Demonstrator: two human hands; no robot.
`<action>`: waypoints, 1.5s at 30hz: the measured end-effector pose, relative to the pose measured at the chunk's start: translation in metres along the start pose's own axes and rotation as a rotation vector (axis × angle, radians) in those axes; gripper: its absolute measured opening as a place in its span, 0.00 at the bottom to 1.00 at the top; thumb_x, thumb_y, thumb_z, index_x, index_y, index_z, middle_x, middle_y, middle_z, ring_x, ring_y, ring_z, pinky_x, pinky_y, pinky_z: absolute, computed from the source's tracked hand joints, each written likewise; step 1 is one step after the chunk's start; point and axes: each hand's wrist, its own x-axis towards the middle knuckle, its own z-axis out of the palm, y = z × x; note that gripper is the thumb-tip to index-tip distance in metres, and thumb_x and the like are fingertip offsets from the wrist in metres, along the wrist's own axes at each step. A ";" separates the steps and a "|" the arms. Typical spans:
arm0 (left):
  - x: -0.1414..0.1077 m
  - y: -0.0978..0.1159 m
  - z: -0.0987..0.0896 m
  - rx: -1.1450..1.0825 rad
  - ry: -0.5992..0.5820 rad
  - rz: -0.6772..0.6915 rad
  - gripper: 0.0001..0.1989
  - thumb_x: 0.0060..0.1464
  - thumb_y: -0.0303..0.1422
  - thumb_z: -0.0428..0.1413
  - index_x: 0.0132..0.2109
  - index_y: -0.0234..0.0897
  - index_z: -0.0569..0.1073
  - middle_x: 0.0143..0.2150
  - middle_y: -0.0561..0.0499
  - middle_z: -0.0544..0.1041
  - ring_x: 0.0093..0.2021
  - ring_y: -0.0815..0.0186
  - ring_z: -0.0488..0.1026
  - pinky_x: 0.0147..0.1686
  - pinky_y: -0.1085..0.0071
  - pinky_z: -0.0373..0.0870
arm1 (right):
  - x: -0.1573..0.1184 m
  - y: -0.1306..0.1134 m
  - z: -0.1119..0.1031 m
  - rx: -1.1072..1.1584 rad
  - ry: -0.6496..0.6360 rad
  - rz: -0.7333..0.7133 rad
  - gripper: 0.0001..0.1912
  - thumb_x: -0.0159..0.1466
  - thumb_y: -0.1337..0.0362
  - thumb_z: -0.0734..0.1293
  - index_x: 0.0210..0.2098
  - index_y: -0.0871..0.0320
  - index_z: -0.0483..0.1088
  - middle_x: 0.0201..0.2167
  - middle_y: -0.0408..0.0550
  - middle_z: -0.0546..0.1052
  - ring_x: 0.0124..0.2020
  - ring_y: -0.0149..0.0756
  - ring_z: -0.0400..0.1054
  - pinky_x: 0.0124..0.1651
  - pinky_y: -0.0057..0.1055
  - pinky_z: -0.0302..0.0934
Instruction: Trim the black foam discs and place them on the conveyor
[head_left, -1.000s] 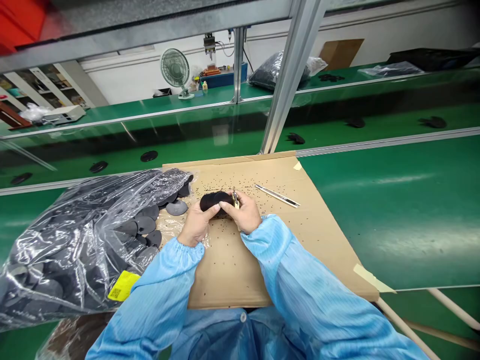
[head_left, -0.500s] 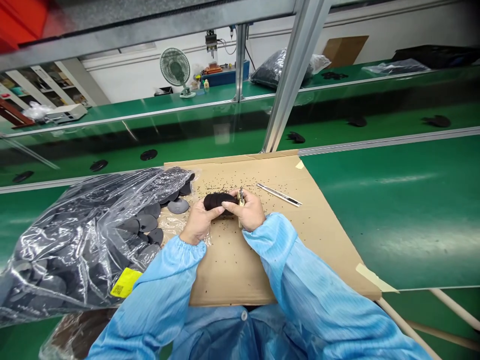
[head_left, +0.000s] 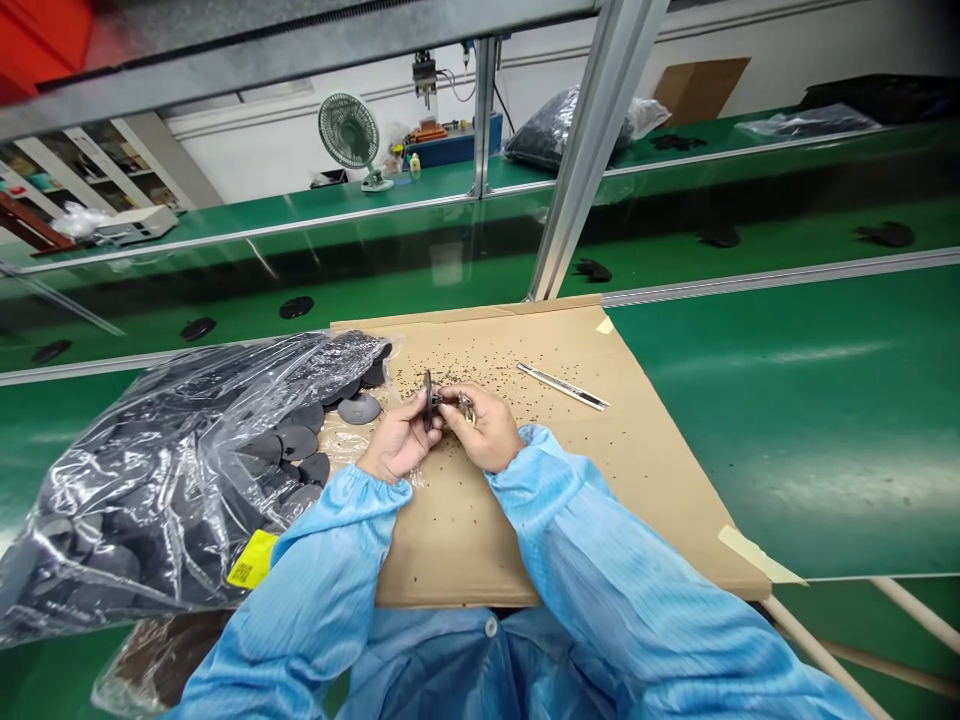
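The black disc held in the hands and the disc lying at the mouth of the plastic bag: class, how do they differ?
The held disc stands on edge, showing a thin rim; the loose disc lies flat, showing its round face. The held disc is pinched between the left hand and right hand; the loose disc is untouched on the cardboard. Both are dark.

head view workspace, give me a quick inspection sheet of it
surface: cardboard sheet on a green bench, strewn with small dark specks.
job's things: dark disc held edge-on between both hands; small metal tool in the right hand.
clutter: clear plastic bag of dark discs at left, mouth open, yellow label; slim metal blade on the cardboard.
grippers: left hand grips the disc; right hand holds the tool beside it.
cables: wires near a fixture at the back wall.
surroundings: conveyor belt carrying loose dark discs, desk fan, another bag of parts.
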 end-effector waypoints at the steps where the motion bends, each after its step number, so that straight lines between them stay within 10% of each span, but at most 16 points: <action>1: -0.001 0.000 0.001 -0.001 -0.004 -0.011 0.06 0.57 0.30 0.54 0.36 0.32 0.73 0.26 0.50 0.72 0.22 0.73 0.68 0.17 0.80 0.66 | 0.000 -0.001 0.000 -0.017 0.002 -0.031 0.07 0.63 0.63 0.63 0.40 0.56 0.71 0.39 0.50 0.76 0.42 0.38 0.71 0.47 0.37 0.66; 27: -0.009 -0.005 0.005 0.078 -0.037 -0.056 0.11 0.53 0.36 0.60 0.35 0.32 0.69 0.26 0.54 0.68 0.18 0.79 0.63 0.13 0.85 0.61 | -0.002 -0.003 -0.002 -0.220 -0.022 -0.263 0.10 0.66 0.64 0.59 0.39 0.55 0.71 0.35 0.50 0.76 0.39 0.39 0.69 0.45 0.38 0.65; 37: -0.005 -0.012 0.002 0.186 -0.070 0.159 0.20 0.44 0.44 0.64 0.36 0.34 0.70 0.25 0.55 0.68 0.20 0.76 0.64 0.16 0.81 0.61 | -0.006 -0.008 0.006 -0.194 0.108 -0.165 0.09 0.64 0.65 0.61 0.37 0.55 0.72 0.35 0.50 0.77 0.38 0.39 0.71 0.45 0.37 0.66; 45: 0.000 -0.006 0.006 0.139 0.019 0.564 0.19 0.39 0.30 0.68 0.39 0.37 0.70 0.39 0.53 0.77 0.41 0.70 0.74 0.43 0.73 0.70 | 0.002 -0.007 0.005 0.173 0.097 0.184 0.13 0.62 0.56 0.64 0.41 0.57 0.73 0.37 0.48 0.77 0.38 0.37 0.71 0.44 0.34 0.66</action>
